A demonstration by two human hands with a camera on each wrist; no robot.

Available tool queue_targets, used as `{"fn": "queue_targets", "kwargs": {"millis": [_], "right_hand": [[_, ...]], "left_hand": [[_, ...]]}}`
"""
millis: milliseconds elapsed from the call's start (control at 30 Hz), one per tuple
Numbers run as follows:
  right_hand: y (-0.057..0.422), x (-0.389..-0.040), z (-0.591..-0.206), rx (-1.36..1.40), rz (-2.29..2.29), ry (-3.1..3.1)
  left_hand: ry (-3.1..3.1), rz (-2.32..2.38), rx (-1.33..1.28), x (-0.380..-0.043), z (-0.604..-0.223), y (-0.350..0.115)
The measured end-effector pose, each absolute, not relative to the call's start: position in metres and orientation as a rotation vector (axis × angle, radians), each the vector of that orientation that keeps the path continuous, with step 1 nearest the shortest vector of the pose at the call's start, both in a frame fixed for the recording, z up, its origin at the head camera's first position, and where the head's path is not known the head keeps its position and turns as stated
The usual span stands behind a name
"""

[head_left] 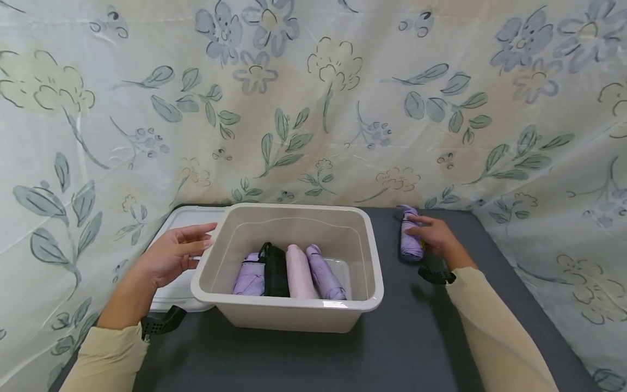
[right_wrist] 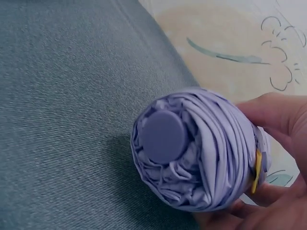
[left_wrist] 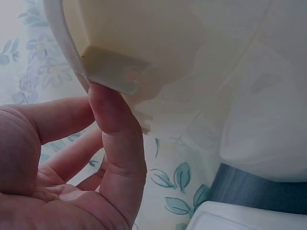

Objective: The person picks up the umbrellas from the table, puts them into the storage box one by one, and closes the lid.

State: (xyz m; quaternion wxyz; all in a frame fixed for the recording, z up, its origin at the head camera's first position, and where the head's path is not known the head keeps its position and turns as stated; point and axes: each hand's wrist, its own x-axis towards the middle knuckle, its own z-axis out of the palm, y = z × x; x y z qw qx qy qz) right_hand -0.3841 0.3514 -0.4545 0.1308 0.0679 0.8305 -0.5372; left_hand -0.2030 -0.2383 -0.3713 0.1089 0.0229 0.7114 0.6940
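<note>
My right hand (head_left: 433, 234) grips a lilac folding umbrella (head_left: 410, 239) at the table's back right. The right wrist view shows the umbrella's round end cap (right_wrist: 165, 137), its bunched fabric and a small yellow tag (right_wrist: 257, 170); my fingers and thumb are round its far part. At the left side of the beige plastic bin (head_left: 294, 316), my left hand (head_left: 172, 256) has its fingertips right at the rim. Inside the bin lie a lilac folded umbrella (head_left: 250, 277), a black one (head_left: 276, 272), a pink one (head_left: 300, 272) and another lilac one (head_left: 325, 275), side by side.
A white lid (head_left: 178, 291) lies flat on the dark grey table (head_left: 392, 348), partly under the bin's left side. A floral curtain (head_left: 313, 109) hangs behind the table and down both sides.
</note>
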Motion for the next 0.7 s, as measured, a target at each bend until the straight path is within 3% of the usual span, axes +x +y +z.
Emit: {"fn": "queue_targets", "kwargs": {"millis": [700], "right_hand": [[0.342,-0.346,-0.418,0.039,-1.715,2.189]], "left_hand": [[2.05,2.053,0.117,-0.21,-0.37,-0.241]]}}
